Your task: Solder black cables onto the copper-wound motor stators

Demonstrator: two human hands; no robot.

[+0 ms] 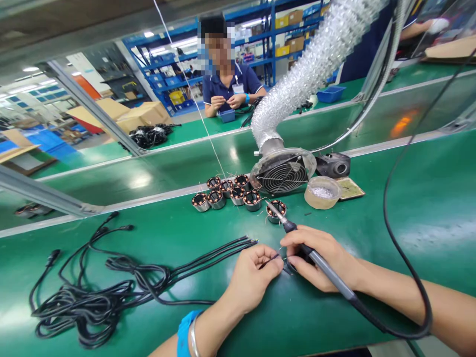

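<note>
My right hand (pixel 323 255) is closed around a soldering iron (pixel 327 270), its tip pointing up and left past a motor stator (pixel 276 211). Between thumb and forefinger, my left hand (pixel 256 272) pinches a thin dark wire (pixel 269 261). The fingertips of both hands almost meet, and fine wire ends show between them. Whether my right fingers also grip a wire there is hard to see. Several more stators (pixel 237 195) with copper windings stand grouped beyond my hands. Left of my left hand lie black power cables (pixel 111 297), their stripped ends side by side.
A round fume extractor fan (pixel 284 173) with a silver duct (pixel 297 74) stands behind the stators. Beside it are a round tub (pixel 323 198), a soldering iron holder (pixel 336 166) and a small tray (pixel 351 188). The iron's cord loops at right. A co-worker (pixel 230 89) sits across the bench.
</note>
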